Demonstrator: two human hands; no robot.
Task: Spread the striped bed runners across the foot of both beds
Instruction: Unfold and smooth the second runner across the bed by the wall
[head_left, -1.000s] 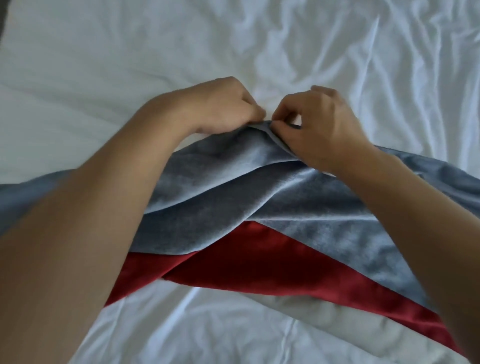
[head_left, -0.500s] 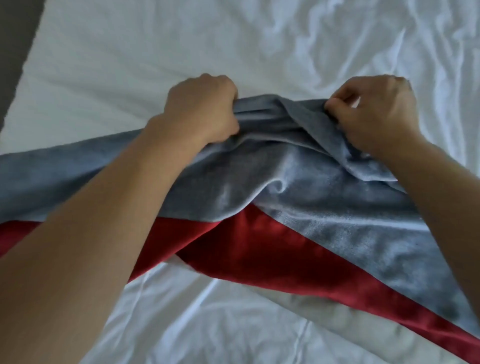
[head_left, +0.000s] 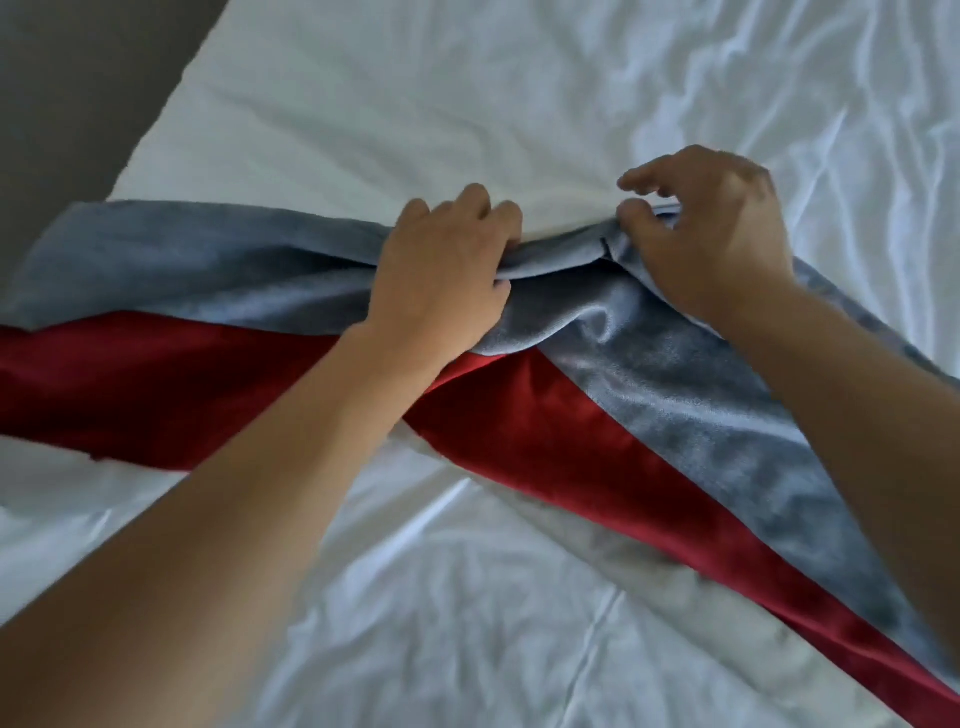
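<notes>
A velvet bed runner with a grey-blue stripe and a red stripe lies across the white bed, bunched and twisted in the middle. My left hand grips the grey upper edge at the bunch, fingers curled into the cloth. My right hand sits just to the right of it, thumb and fingers pinching a fold of the same grey edge, index finger lifted. To the left of my hands the runner lies flatter and reaches the bed's left side. Its right part runs diagonally down toward the lower right corner.
The white sheet is wrinkled on the right and in front of me. A dark floor strip shows beyond the bed's left edge at the top left.
My hands have come closer together again at the runner's upper edge. The view has shifted right, showing more of the bed's left edge and the runner's flatter left part.
</notes>
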